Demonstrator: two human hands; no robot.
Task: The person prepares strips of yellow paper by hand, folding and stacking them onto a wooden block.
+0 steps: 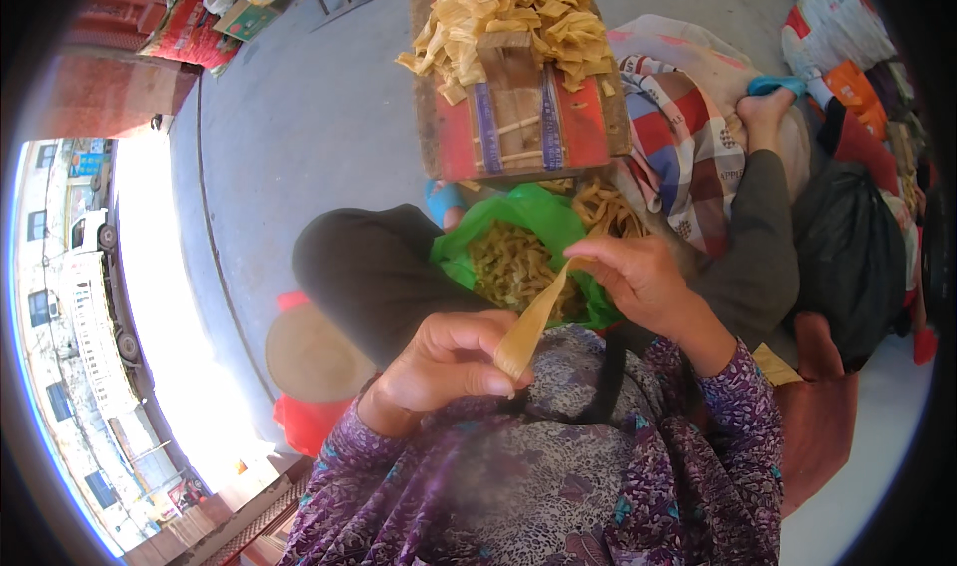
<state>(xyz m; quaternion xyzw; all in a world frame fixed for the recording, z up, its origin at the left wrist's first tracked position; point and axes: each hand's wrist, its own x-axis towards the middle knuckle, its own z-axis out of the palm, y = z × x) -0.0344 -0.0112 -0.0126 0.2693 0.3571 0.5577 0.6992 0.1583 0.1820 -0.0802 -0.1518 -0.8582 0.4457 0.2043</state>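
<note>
A flat, pale yellow, husk-like strip is stretched between my two hands, above my lap. My left hand pinches its wide lower end between thumb and fingers. The narrow upper end is in the fingertips of my right hand. Just beyond my hands an open green plastic bag holds many small yellowish-brown pieces. More husk-like strips lie in a loose pile on a wooden board with a red panel and purple bands. A small wooden block rests at the pile's near edge.
Beside the bag is a bundle of brown strips. A checked cloth lies by my outstretched leg. At right stand a black plastic bag and a reddish-brown seat or box. A round tan-topped stool is at left, near a bright doorway.
</note>
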